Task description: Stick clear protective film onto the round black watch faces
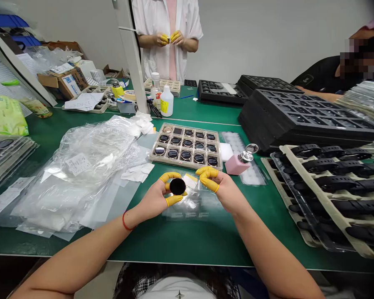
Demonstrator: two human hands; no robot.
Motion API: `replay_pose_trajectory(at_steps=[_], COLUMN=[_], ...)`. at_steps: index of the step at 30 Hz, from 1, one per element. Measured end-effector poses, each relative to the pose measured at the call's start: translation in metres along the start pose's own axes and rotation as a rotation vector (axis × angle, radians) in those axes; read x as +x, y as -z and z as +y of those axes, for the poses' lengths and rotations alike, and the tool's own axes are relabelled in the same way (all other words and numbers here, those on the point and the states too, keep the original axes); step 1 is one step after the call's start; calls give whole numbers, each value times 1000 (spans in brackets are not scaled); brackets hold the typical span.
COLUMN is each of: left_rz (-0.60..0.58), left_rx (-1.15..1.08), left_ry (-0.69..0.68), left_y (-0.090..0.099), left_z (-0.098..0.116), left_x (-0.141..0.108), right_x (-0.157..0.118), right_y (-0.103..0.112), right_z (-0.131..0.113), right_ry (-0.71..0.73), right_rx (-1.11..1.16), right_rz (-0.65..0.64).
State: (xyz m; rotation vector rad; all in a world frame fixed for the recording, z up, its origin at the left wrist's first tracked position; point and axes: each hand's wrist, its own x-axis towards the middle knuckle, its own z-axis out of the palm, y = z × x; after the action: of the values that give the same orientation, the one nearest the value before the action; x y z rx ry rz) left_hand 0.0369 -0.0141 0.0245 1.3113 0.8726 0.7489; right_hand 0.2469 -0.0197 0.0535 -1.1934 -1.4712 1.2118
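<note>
My left hand (157, 197), wearing yellow finger cots, grips a round black watch face (177, 186) by its edge, dark side up. To its right, my right hand (222, 187) is apart from the watch face, its cot-covered fingertips drawn together; whatever they pinch, if anything, is too small to make out. Under both hands lies a clear plastic bag (190, 214), with a small white and yellow piece (190, 181) showing between them. Just beyond is a clear-lined tray (187, 165) with several round black watch faces in its pockets.
A pink pump bottle (237, 164) stands right of the tray, its metal lid raised. Stacked trays of black watches (336, 182) fill the right side, black foam trays (268, 124) behind. Plastic bags (90, 153) spread at left. A co-worker (170, 41) stands opposite; another person sits at right.
</note>
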Motion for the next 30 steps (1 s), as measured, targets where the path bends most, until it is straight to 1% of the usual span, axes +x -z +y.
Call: replay_pose_trajectory(at_steps=[5, 8, 11, 19, 24, 30], left_rz=[-52, -70, -72, -111, -112, -116], left_rx=[46, 95, 126, 205, 198, 170], left_ry=[-49, -61, -62, -55, -57, -62], left_y=[-6, -7, -6, -5, -5, -5], left_z=[2, 4, 4, 5, 2, 1], left_x=[-2, -3, -4, -4, -3, -2], right_x=[-6, -6, -5, -5, -4, -3], right_y=[-25, -31, -30, -26, -25, -26], right_z=[7, 10, 10, 5, 4, 3], right_ry=[-95, -112, -111, -153, -172, -149], right_rx=[84, 107, 92, -22, -43, -70], right_rz=[-29, -66, -96, -109, -107, -96])
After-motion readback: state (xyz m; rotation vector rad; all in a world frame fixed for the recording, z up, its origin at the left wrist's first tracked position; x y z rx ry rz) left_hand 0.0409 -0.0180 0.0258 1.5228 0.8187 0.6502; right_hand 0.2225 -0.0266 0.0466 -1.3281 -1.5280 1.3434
